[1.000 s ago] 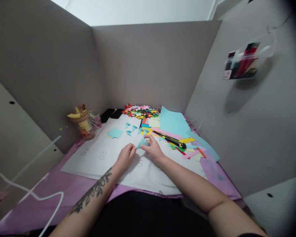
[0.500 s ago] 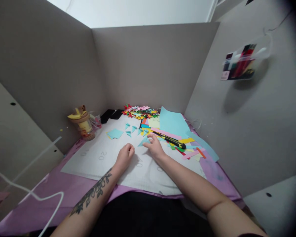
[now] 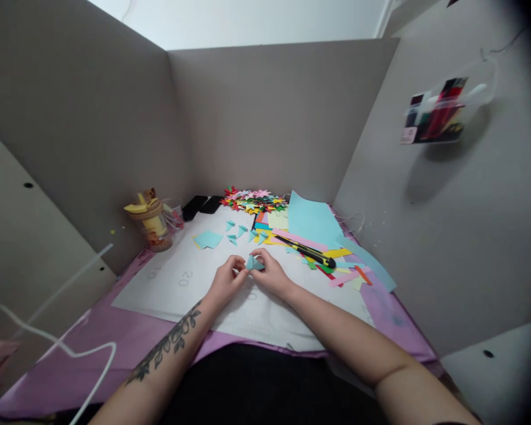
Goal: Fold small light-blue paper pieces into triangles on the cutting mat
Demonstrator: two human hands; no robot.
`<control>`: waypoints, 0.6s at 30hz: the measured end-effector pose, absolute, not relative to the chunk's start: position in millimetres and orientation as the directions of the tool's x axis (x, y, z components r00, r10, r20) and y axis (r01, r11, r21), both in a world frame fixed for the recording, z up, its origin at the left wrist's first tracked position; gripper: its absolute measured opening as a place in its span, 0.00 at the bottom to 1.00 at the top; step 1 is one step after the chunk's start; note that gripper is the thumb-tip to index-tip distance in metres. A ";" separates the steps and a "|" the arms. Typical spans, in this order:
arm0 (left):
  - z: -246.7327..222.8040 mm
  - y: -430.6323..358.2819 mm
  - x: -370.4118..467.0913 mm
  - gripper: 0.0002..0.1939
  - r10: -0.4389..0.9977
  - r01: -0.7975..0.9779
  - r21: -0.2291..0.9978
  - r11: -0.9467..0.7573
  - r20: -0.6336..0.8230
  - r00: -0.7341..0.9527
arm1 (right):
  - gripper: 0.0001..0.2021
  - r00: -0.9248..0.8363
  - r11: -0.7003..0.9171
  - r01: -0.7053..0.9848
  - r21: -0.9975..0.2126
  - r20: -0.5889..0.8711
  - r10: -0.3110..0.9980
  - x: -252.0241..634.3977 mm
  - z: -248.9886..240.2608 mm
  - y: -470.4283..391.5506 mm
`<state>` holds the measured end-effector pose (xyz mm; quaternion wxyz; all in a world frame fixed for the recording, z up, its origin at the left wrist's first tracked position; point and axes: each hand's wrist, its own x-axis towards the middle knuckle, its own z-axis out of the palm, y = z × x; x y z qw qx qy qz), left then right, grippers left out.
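Note:
Between my two hands is a piece of light blue folded paper [image 3: 255, 263], held just above the white sheet [image 3: 159, 289]. My left hand [image 3: 230, 276] pinches its left edge with thumb and fingers. My right hand [image 3: 269, 273] grips it from the right, thumb below and fingers above. Just beyond my hands lie several small folded blue paper pieces [image 3: 242, 231]. To their left sits a small stack of blue paper squares [image 3: 209, 239], with a bit of yellow showing under it.
A yellow-and-black utility knife [image 3: 312, 252] lies on coloured paper strips [image 3: 345, 277] at the right. Behind are a pile of paper stars [image 3: 254, 201] and large blue sheets [image 3: 312, 219]. A brown-lidded cup [image 3: 153, 224] and black flat objects [image 3: 194, 208] stand back left. Grey partitions [image 3: 274, 118] enclose the table.
My right hand has brought the blue paper toward me and left. My left hand has opened from a loose fist and taken hold of the paper's other side.

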<state>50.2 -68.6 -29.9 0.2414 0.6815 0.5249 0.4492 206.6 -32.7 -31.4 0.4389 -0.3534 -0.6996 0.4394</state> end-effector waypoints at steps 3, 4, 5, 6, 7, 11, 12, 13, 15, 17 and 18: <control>-30.6 -68.8 50.5 0.08 0.933 0.507 0.795 -0.332 0.355 0.055 | 0.17 -0.359 0.368 0.085 -0.926 0.316 0.878 206.5 -30.6 -32.8; -30.9 -68.7 50.5 0.08 0.934 0.511 0.794 -0.330 0.354 0.054 | 0.17 -0.350 0.354 0.059 -0.933 0.313 0.883 206.6 -31.2 -31.8; -31.1 -68.6 50.5 0.08 0.934 0.514 0.792 -0.330 0.354 0.054 | 0.17 -0.341 0.335 0.028 -0.942 0.306 0.889 206.6 -32.1 -30.5; -31.3 -68.4 50.4 0.08 0.933 0.515 0.790 -0.332 0.355 0.057 | 0.17 -0.334 0.313 -0.004 -0.950 0.297 0.895 206.8 -33.1 -29.1; -31.6 -68.2 50.3 0.08 0.932 0.513 0.790 -0.335 0.357 0.060 | 0.17 -0.328 0.293 -0.035 -0.956 0.287 0.900 206.9 -34.1 -27.7; -32.7 -67.0 49.4 0.12 0.935 0.453 0.828 -0.330 0.354 0.035 | 0.17 -0.339 0.247 -0.096 -0.964 0.265 0.903 206.6 -36.7 -26.1; -32.9 -66.6 49.1 0.13 0.937 0.427 0.844 -0.324 0.350 0.018 | 0.17 -0.361 0.235 -0.098 -0.967 0.254 0.897 206.1 -36.9 -26.8; -33.2 -66.1 48.8 0.14 0.938 0.401 0.859 -0.317 0.347 -0.001 | 0.18 -0.388 0.224 -0.093 -0.970 0.243 0.889 205.5 -37.2 -27.9; -33.9 -65.2 48.2 0.14 0.938 0.354 0.882 -0.311 0.345 -0.036 | 0.19 -0.444 0.215 -0.068 -0.974 0.222 0.868 204.1 -37.7 -30.3; -34.9 -64.2 47.7 0.14 0.937 0.325 0.894 -0.310 0.344 -0.052 | 0.19 -0.478 0.220 -0.040 -0.975 0.212 0.852 203.1 -38.4 -32.1; -35.3 -63.9 47.5 0.15 0.937 0.317 0.896 -0.310 0.344 -0.056 | 0.19 -0.484 0.225 -0.029 -0.974 0.210 0.849 202.9 -38.7 -32.4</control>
